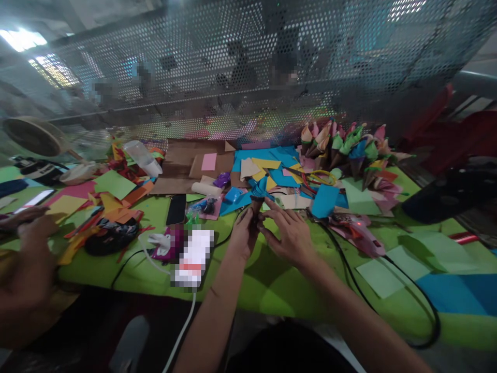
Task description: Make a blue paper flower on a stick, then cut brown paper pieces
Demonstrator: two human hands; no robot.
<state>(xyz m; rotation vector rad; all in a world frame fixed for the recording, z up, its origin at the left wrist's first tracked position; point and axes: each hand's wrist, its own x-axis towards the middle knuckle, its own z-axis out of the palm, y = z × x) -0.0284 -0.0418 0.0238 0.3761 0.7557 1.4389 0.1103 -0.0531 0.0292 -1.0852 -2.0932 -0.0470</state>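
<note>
A green-covered table (267, 292) is backed by a wide metal screen (186, 83), pierced all over with small round holes. The gloom beyond is broken at upper left by a bright light (23, 40), while the right side is occupied by a red chair (466, 137), partly lost in shadow.

Forearms (219, 305) extended, left fingers (243, 220) curled, right fingers (281, 214) bent

Glue gun (359, 234) right of paper cone (259, 187), cone cluster (353, 147) behind gun, cardboard (178, 160) back left, mesh panel (186, 103) behind table (279, 287)
</note>
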